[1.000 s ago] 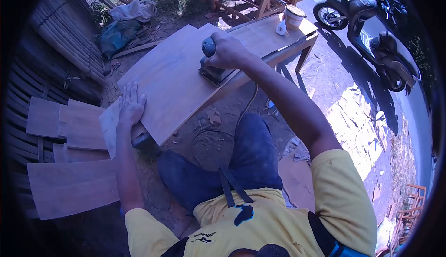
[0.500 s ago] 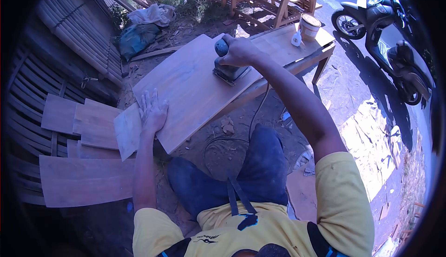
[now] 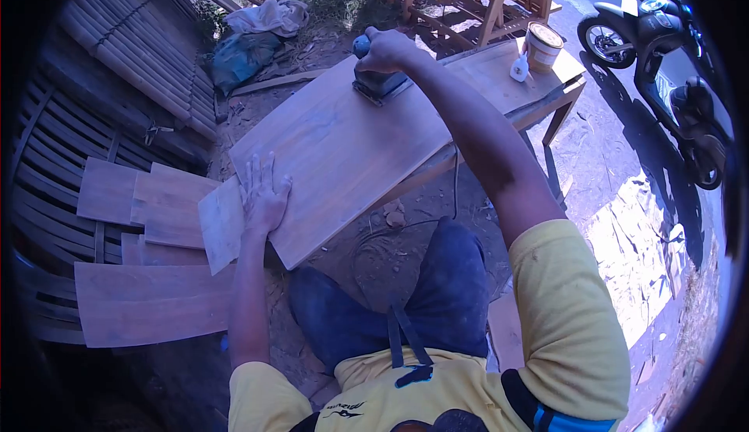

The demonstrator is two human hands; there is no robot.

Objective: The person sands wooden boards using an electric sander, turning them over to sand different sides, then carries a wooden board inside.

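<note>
Left of the board (image 3: 335,167), panels (image 3: 148,303) lie together. Your left hand (image 3: 268,199) lies flat on the board's left end, fingers spread, apparently to steady it against the bench (image 3: 560,96). On the board's far part, your right hand (image 3: 388,51) grips the sander (image 3: 381,86), fingers curled, arm stretched across. Right of the board, tub (image 3: 544,47) and bottle (image 3: 520,68) stand upright, presumably kept clear.

1. Before me, a wooden bench (image 3: 563,116) stands on the dusty ground (image 3: 425,194).
2. My large board (image 3: 335,151) lies flat along its top.
3. At its far right end, from my side, a tub (image 3: 544,48) stands upright, a small white bottle (image 3: 520,68) just beside it.
</note>
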